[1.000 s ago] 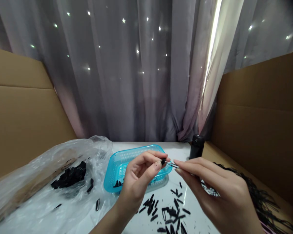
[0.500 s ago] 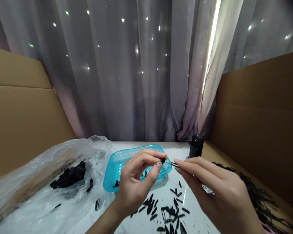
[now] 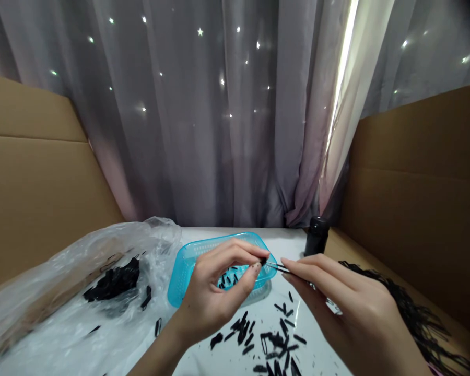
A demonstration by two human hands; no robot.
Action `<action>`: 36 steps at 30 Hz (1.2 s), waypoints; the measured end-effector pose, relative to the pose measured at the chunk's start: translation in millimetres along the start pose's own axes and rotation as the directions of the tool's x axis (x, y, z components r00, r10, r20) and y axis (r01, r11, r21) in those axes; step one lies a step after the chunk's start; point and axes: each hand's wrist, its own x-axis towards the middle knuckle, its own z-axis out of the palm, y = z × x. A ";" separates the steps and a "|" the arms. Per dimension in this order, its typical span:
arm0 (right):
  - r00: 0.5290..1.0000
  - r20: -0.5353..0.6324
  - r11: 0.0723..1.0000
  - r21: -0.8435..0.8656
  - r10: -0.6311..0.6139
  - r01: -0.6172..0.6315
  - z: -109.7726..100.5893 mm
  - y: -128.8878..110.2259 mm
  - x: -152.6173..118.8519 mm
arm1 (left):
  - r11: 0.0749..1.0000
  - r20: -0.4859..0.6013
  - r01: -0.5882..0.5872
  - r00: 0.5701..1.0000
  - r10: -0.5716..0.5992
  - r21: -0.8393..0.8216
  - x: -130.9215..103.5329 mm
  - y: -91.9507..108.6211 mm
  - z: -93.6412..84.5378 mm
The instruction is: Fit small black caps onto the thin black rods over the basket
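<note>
At far left, bag (image 3: 55,329): clear, crumpled, with a black clump (image 3: 117,282) in or on it.
Basket (image 3: 176,284): blue, behind the left hand (image 3: 203,300).
Left hand: thumb and fingertips pinching a black piece (image 3: 263,261) before the basket's right end.
Piece: likely light and soft; best pinched at an edge, gently.
Tweezers (image 3: 280,267): prongs at the piece, contact unclear.
Right hand (image 3: 347,297): grasping the tweezers.

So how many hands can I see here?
2. The left hand is in front of the blue basket, pinching a small black piece; the right hand is right of it, holding tweezers. No others show.
</note>
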 end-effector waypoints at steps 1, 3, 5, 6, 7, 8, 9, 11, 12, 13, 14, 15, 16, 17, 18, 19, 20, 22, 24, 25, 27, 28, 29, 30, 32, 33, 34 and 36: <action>1.000 0.002 1.000 -0.006 0.002 -0.002 -0.4 0.0 -0.2 | 1.000 0.005 -0.016 1.000 0.015 0.022 -0.1 0.6 -0.6; 1.000 0.003 1.000 -0.025 0.015 -0.015 -0.8 0.1 -0.7 | 0.997 0.004 -0.043 0.999 0.043 0.062 0.2 2.1 -1.5; 1.000 0.008 0.999 -0.027 0.029 -0.029 -1.2 0.2 -1.0 | 0.994 0.003 -0.065 0.998 0.064 0.089 0.8 3.7 -1.8; 0.999 0.013 0.999 -0.013 0.030 -0.030 -1.5 0.4 -1.0 | 0.993 0.004 -0.068 0.998 0.068 0.092 0.9 4.3 -1.7; 1.000 0.016 1.000 0.007 0.024 -0.024 -1.9 0.5 -0.8 | 0.994 0.004 -0.069 0.998 0.068 0.086 1.0 4.8 -1.4; 1.000 0.016 1.000 0.027 0.016 -0.016 -2.2 0.6 -0.6 | 0.995 0.004 -0.061 0.998 0.061 0.072 0.9 5.1 -1.0; 1.000 0.011 0.999 0.041 0.005 -0.005 -2.5 0.7 -0.4 | 0.998 0.000 -0.045 0.999 0.045 0.050 0.7 5.2 -0.3; 1.000 -0.010 0.999 0.042 -0.010 0.010 -2.8 1.0 -0.3 | 1.000 -0.018 0.004 1.000 -0.004 -0.021 0.2 4.9 1.4; 1.000 -0.020 0.999 0.034 -0.016 0.016 -2.8 1.0 -0.3 | 0.997 -0.027 0.035 0.999 -0.037 -0.064 0.1 4.5 2.4; 0.999 -0.030 0.999 0.028 -0.023 0.023 -2.7 1.0 -0.4 | 0.992 -0.034 0.067 0.997 -0.071 -0.109 0.0 4.0 3.5; 0.999 -0.037 0.999 0.025 -0.030 0.031 -2.5 1.0 -0.4 | 0.984 -0.038 0.099 0.994 -0.106 -0.150 0.1 3.5 4.6; 0.998 -0.045 0.999 0.026 -0.039 0.040 -2.2 0.9 -0.5 | 0.975 -0.038 0.124 0.990 -0.133 -0.186 0.3 3.0 5.8; 0.998 -0.051 0.998 0.029 -0.046 0.047 -1.9 0.7 -0.5 | 0.966 -0.036 0.144 0.987 -0.155 -0.216 0.5 2.5 6.9; 0.997 -0.057 0.998 0.032 -0.052 0.054 -1.6 0.5 -0.5 | 0.958 -0.031 0.156 0.985 -0.168 -0.240 0.7 2.0 8.0; 0.997 -0.063 0.998 0.035 -0.054 0.056 -1.3 0.4 -0.5 | 0.953 -0.028 0.162 0.984 -0.175 -0.258 0.9 1.7 9.0; 0.996 -0.067 0.998 0.039 -0.052 0.055 -1.0 0.2 -0.6 | 0.949 -0.024 0.164 0.984 -0.177 -0.269 0.9 1.4 9.8; 0.997 -0.067 0.998 0.043 -0.045 0.048 -0.8 0.2 -0.7 | 0.948 -0.024 0.163 0.984 -0.176 -0.275 0.9 1.2 10.3; 0.998 -0.057 0.998 0.053 -0.022 0.025 -0.6 0.4 -1.5 | 0.948 -0.030 0.159 0.984 -0.174 -0.277 0.5 1.0 11.0; 0.999 -0.040 0.998 0.057 0.002 0.001 -0.5 1.0 -2.4 | 0.948 -0.039 0.154 0.984 -0.172 -0.279 0.1 0.9 11.0; 0.999 -0.031 0.998 0.056 0.011 -0.009 -0.4 1.3 -2.8 | 0.948 -0.042 0.152 0.985 -0.170 -0.279 0.0 0.9 10.8; 1.000 -0.020 0.998 0.053 0.020 -0.019 -0.1 1.8 -3.2 | 0.950 -0.048 0.151 0.984 -0.171 -0.275 0.1 0.7 10.5; 1.000 -0.015 0.998 0.051 0.024 -0.023 0.1 1.8 -3.4 | 0.951 -0.050 0.148 0.985 -0.167 -0.270 0.3 0.5 10.3; 1.000 -0.011 0.998 0.049 0.028 -0.028 0.3 1.8 -3.5 | 0.955 -0.051 0.142 0.986 -0.160 -0.262 0.6 0.2 10.1; 0.999 -0.007 0.998 0.047 0.032 -0.031 0.3 1.7 -3.8 | 0.959 -0.049 0.131 0.988 -0.148 -0.252 0.9 -0.2 9.9; 0.999 0.008 0.998 0.044 0.041 -0.041 -0.1 1.8 -4.8 | 0.972 -0.047 0.097 0.993 -0.109 -0.213 1.2 -1.5 9.7; 0.999 0.019 0.998 0.041 0.043 -0.044 -0.6 2.1 -5.4 | 0.980 -0.043 0.075 0.995 -0.085 -0.182 1.2 -2.2 9.6; 0.998 0.032 0.998 0.037 0.046 -0.047 -1.2 2.6 -6.1 | 0.988 -0.037 0.054 0.998 -0.060 -0.147 1.0 -2.9 9.4; 0.997 0.061 0.998 0.039 0.051 -0.054 -2.7 4.0 -6.8 | 0.996 -0.014 0.022 1.000 -0.024 -0.089 0.1 -3.9 8.8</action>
